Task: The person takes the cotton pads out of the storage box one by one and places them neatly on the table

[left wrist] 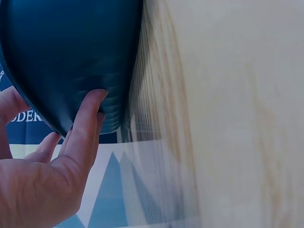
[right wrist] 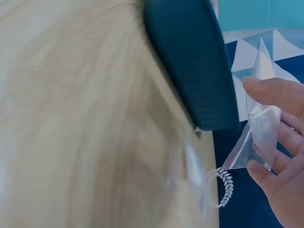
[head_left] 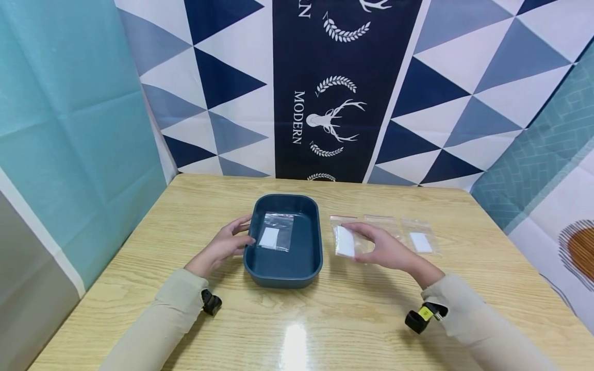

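Observation:
A dark blue rectangular bin point(head_left: 283, 268) stands mid-table. My left hand point(head_left: 227, 243) grips its left wall, thumb at the rim and fingers point(left wrist: 80, 126) against the outside. Inside the bin lies a clear zip-lock bag point(head_left: 285, 234) with a white piece in it. Just right of the bin, my right hand point(head_left: 382, 247) holds another clear zip-lock bag point(head_left: 344, 241) with a white piece, raised off the table. In the right wrist view, thumb and fingers pinch this bag point(right wrist: 263, 121) by its edges.
Two more clear zip-lock bags lie to the right on the wooden table point(head_left: 260, 330): one point(head_left: 380, 222) partly behind the right hand, another point(head_left: 419, 241) with a white piece farther right. A patterned cloth point(head_left: 232, 93) hangs behind the table.

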Tool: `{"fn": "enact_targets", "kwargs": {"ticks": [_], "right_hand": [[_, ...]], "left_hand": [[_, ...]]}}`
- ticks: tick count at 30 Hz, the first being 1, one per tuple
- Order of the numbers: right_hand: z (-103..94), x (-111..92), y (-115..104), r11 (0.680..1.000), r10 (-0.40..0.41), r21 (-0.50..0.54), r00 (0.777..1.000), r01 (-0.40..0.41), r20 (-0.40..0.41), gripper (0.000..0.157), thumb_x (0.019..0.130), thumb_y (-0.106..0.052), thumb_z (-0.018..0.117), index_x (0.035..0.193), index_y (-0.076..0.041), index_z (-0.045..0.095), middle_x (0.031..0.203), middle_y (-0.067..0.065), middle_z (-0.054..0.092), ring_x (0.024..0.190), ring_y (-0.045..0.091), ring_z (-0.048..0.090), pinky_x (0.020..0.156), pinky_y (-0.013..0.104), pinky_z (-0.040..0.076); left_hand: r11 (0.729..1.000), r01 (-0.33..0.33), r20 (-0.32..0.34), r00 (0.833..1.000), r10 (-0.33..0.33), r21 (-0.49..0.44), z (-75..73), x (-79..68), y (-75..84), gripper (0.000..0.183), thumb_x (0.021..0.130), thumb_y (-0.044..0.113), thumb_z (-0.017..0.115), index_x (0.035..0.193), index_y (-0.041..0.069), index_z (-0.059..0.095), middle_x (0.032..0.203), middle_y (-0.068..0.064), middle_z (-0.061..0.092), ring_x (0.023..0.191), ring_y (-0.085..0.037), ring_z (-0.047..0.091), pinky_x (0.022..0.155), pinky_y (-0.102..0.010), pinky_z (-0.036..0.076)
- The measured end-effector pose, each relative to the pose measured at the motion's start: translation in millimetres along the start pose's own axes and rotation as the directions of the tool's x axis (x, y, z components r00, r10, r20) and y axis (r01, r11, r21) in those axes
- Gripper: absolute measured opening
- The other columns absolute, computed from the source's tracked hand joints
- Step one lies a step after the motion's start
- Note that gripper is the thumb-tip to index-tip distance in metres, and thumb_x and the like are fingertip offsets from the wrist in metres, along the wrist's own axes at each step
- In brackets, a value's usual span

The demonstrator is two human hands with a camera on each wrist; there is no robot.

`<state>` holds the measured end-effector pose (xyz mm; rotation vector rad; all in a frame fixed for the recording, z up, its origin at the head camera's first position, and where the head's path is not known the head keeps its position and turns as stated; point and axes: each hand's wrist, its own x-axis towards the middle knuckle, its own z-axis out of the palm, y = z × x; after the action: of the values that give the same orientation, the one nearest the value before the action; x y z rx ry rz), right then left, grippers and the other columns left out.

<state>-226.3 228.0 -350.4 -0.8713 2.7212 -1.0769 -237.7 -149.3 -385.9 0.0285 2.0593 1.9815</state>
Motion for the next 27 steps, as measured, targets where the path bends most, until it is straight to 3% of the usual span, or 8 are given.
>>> {"fn": "enact_targets", "kwargs": {"ticks": [10,20,24,27], "right_hand": [[10.8,-26,16,1.0,0.019,-0.021,0.998,-0.018,0.06,0.069,0.075,-0.013,0.078,0.137,-0.013,0.047,0.139,0.011,0.044,0.127,0.033,0.038,0.1,0.053,0.033],[20.5,-38,25,0.999,0.004,-0.052,0.993,0.003,0.119,0.072,0.073,-0.018,0.08,0.136,-0.012,0.047,0.138,0.014,0.045,0.126,0.035,0.039,0.099,0.054,0.034],[22.2,-41,28,0.998,-0.011,-0.061,0.99,0.02,0.143,0.073,0.072,-0.02,0.08,0.136,-0.011,0.047,0.137,0.011,0.046,0.126,0.032,0.039,0.1,0.051,0.033],[23.1,-43,30,0.997,-0.027,-0.067,0.987,0.038,0.158,0.072,0.072,-0.021,0.08,0.135,-0.01,0.048,0.137,0.007,0.047,0.127,0.03,0.038,0.103,0.042,0.033]], "left_hand": [[1.0,-0.003,0.019,1.0,0.004,-0.013,-0.2,0.4,0.1,0.068,0.088,-0.002,0.056,0.147,0.015,0.028,0.144,-0.019,0.031,0.111,-0.036,0.053,0.085,-0.043,0.05],[1.0,-0.011,0.008,1.0,0.011,0.007,0.3,0.5,-0.4,0.067,0.087,-0.003,0.055,0.147,0.014,0.03,0.141,-0.019,0.033,0.108,-0.033,0.055,0.082,-0.04,0.052],[1.0,-0.007,0.004,1.0,0.007,0.01,0.9,-0.2,0.1,0.066,0.087,-0.003,0.055,0.146,0.015,0.03,0.141,-0.019,0.034,0.107,-0.031,0.055,0.082,-0.04,0.052],[1.0,-0.006,0.0,1.0,0.006,0.013,0.6,-0.7,0.3,0.066,0.087,-0.003,0.054,0.146,0.015,0.03,0.141,-0.018,0.034,0.107,-0.031,0.055,0.082,-0.04,0.052]]}}
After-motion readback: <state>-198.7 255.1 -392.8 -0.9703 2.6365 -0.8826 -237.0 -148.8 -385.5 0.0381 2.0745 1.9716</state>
